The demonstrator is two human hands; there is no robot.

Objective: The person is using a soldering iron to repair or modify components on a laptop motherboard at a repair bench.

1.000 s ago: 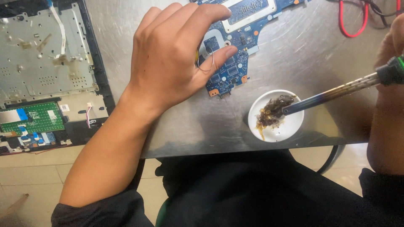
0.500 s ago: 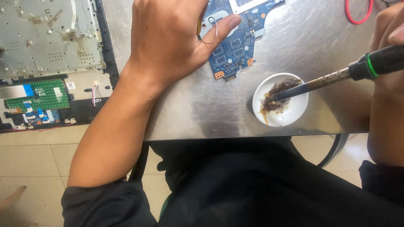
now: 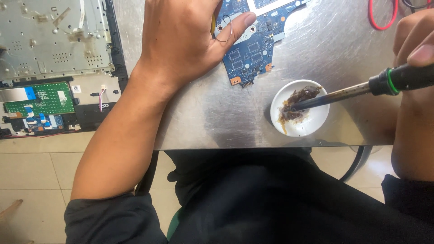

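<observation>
My left hand (image 3: 185, 40) lies flat on a blue circuit board (image 3: 253, 45) at the top of the steel table, its thumb pressing a thin wire loop against the board. My right hand (image 3: 413, 40), at the right edge, grips the black and green handle of a soldering iron (image 3: 352, 92). The iron's metal tip dips into brown paste inside a small round white dish (image 3: 300, 119) near the table's front edge.
The steel table (image 3: 212, 117) ends just below the dish. An opened laptop base (image 3: 49, 49) with a green board and loose connectors lies at the left. Red cable (image 3: 382, 20) curls at the top right. Tiled floor and my dark clothes show below.
The view has shifted, so everything sits lower and further right in frame. The iron's tip stays in the dish's paste; my left hand stays on the board.
</observation>
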